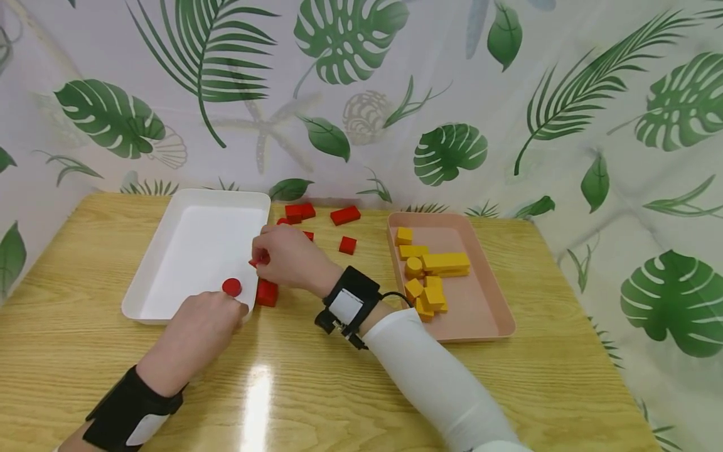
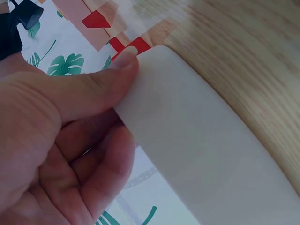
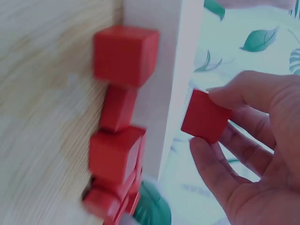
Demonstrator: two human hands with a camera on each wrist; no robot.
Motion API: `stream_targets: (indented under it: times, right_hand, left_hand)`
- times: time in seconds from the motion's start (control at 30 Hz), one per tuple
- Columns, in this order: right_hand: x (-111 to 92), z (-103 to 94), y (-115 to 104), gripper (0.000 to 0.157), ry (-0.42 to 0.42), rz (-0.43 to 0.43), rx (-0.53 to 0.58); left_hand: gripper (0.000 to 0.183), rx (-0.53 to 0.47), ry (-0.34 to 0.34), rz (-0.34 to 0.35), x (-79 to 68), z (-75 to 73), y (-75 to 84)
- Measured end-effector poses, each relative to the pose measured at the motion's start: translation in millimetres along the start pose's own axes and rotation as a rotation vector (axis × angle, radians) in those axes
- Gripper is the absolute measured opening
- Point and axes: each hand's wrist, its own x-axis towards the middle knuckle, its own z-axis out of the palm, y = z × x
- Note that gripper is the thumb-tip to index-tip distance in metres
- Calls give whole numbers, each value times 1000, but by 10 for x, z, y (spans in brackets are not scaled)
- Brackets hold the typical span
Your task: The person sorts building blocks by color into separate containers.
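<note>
My left hand (image 1: pixel 198 329) grips the near rim of a white tray (image 1: pixel 194 226), close to its right corner. In the left wrist view its thumb (image 2: pixel 96 89) lies over the tray's rim with the fingers curled on the other side. My right hand (image 1: pixel 294 257) is above the tray's right edge, pinching a red block (image 3: pixel 205 116) between thumb and fingertips. A round red block (image 1: pixel 231 287) shows in the tray beside the left hand. Several red blocks (image 3: pixel 124 54) are lined up along the outside of the tray's right wall, partly hidden by my right hand in the head view.
More red blocks (image 1: pixel 345 215) lie on the wooden table (image 1: pixel 316 389) behind my right hand. To the right stands a pink tray (image 1: pixel 480 301) with several yellow blocks (image 1: pixel 446 262). A leaf-patterned backdrop (image 1: pixel 361 138) rises at the table's back edge.
</note>
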Motion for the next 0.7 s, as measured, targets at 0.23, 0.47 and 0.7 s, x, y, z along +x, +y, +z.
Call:
stream_targets:
  times: [0.23, 0.47, 0.7]
  right_hand:
    - [273, 196, -211, 6, -12, 4, -20]
    - [378, 447, -259, 4, -72, 39, -106]
    - [416, 455, -315, 5, -110, 55, -235]
  left_hand:
    - [28, 14, 25, 23, 5, 9, -26]
    - [27, 10, 22, 10, 7, 28, -31]
    - [23, 22, 30, 2, -2, 35, -53]
